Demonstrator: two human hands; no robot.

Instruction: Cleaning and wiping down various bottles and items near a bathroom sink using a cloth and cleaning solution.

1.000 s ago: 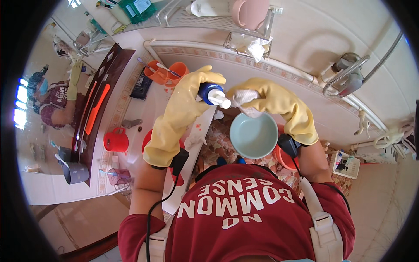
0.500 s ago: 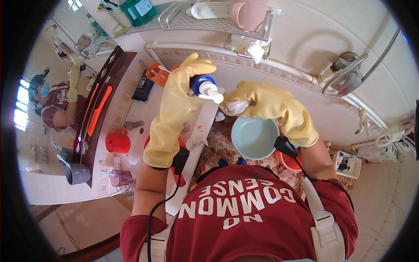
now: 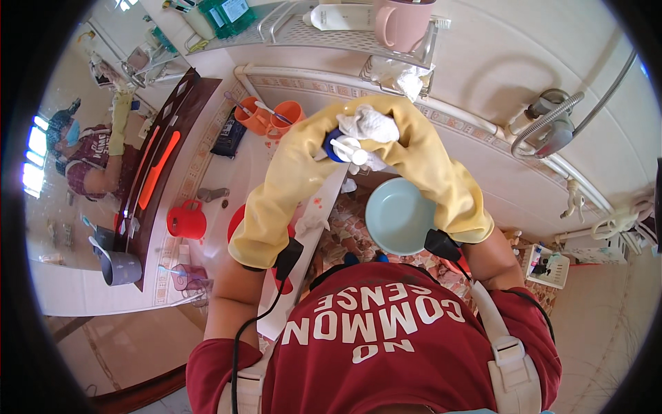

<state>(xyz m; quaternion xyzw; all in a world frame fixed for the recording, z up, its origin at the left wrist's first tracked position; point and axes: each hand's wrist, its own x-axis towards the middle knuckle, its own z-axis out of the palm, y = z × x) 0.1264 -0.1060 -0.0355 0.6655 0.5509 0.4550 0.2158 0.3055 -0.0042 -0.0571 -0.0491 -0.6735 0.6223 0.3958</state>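
Note:
Both my hands wear yellow rubber gloves and meet in front of me. My left hand [image 3: 293, 155] is closed around a blue pump bottle [image 3: 334, 145] with a white pump top, tilted so the top faces me. In my right hand [image 3: 431, 155] is a crumpled white cloth [image 3: 369, 124], pressed against the bottle beside its pump. Most of the bottle's body is hidden by the gloves and the cloth.
Below my hands, a light blue basin [image 3: 400, 217] stands above the patterned floor. To the left, the counter bears orange cups [image 3: 288, 116] with toothbrushes and a red mug [image 3: 187, 219]. Ahead are a shelf with a pink mug [image 3: 400, 27] and a shower valve [image 3: 555, 124].
My right hand has moved up and left, bringing the cloth against the bottle. The bottle has shifted slightly right and its pump has turned.

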